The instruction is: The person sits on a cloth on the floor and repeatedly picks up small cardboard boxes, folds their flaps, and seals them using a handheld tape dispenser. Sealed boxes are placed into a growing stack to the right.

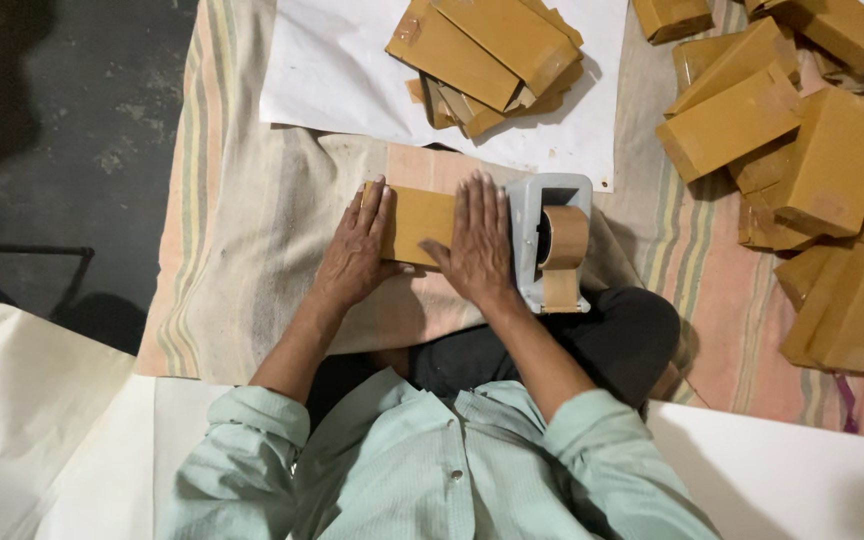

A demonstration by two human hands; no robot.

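A flat brown cardboard packet (420, 222) lies on the striped cloth in front of me. My left hand (357, 250) rests flat over its left end, fingers spread. My right hand (474, 240) presses flat on its right end, thumb tucked toward the middle. Right beside my right hand stands a grey tape dispenser (550, 240) with a roll of brown tape, a strip hanging off its front.
A white sheet (332, 70) further ahead carries a small stack of brown packets (487, 60). A large heap of brown packets (812, 170) covers the right side. The striped cloth (232, 250) ends at dark floor on the left. White sheets lie near my lap.
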